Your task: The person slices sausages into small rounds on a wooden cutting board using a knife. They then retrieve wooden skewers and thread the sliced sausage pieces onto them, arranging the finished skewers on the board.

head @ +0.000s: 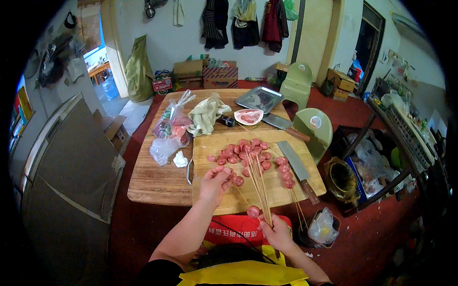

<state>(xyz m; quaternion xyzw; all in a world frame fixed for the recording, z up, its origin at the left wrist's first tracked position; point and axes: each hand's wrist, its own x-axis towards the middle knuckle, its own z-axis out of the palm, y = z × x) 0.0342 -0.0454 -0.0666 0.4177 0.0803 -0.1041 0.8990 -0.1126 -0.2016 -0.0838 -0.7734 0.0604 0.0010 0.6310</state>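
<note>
My right hand (pixel 273 228) holds a bundle of thin bamboo skewers (pixel 259 178), plus one skewer that slants left with a round sausage slice (pixel 253 211) low on it. My left hand (pixel 219 180) pinches near that skewer's upper end, at another sausage slice (pixel 238 181); part of its grip is hidden by the fingers. Beyond the hands, many pink sausage slices (pixel 232 159) are spread on the wooden cutting board (pixel 211 137). To their right lie several slices on skewers (pixel 287 175), whose sticks overhang the board's near edge. A cleaver (pixel 294 161) with a wooden handle lies beside them.
A second cleaver (pixel 277 121), a metal tray (pixel 259 99), a foam tray of meat (pixel 248 117), a cloth (pixel 207 112) and plastic bags (pixel 173 125) lie at the back of the table (pixel 161 178). Green chairs (pixel 315 132) stand right; a lined bin (pixel 323 228) stands near right.
</note>
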